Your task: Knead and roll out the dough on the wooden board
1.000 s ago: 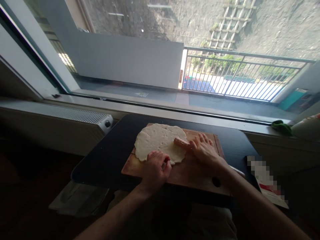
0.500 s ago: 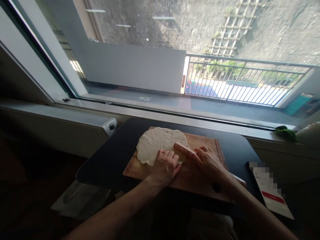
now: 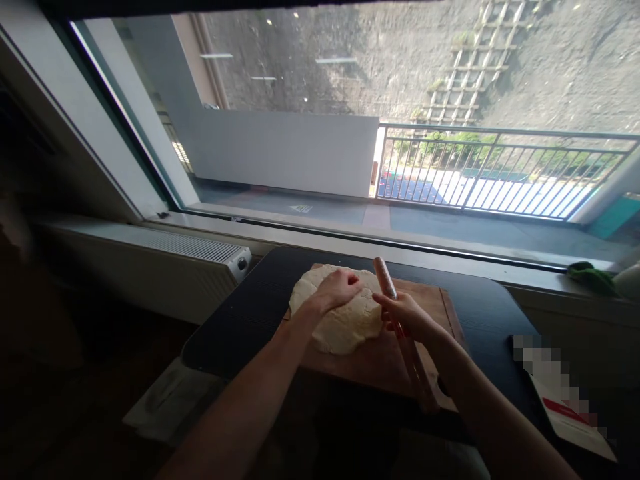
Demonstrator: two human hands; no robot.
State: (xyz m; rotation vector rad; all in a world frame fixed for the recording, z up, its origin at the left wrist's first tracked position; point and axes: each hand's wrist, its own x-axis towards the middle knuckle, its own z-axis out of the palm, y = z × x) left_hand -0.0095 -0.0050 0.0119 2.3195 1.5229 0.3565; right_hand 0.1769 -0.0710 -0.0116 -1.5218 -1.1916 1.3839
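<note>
A flat, uneven sheet of dough (image 3: 345,327) lies on a wooden board (image 3: 385,360), covering its left part. My left hand (image 3: 341,288) rests on the upper part of the dough, fingers curled in against it; the fingertips are partly hidden. Over the dough's right edge, my right hand (image 3: 406,315) is closed round a wooden rolling pin (image 3: 385,277). The pin slants from the far edge of the board down toward its near right corner, and my hand grips it above the middle.
The board lies on a black table (image 3: 235,320) below a large window. A white radiator (image 3: 200,250) stands at the left. On the table's right side is a phone-like flat object (image 3: 570,407), partly blurred out. Something green (image 3: 593,277) sits on the windowsill.
My left hand has moved from the dough's near edge to its far part. The dough has turned and reaches nearer to me. The rolling pin has swung steeper in my right hand.
</note>
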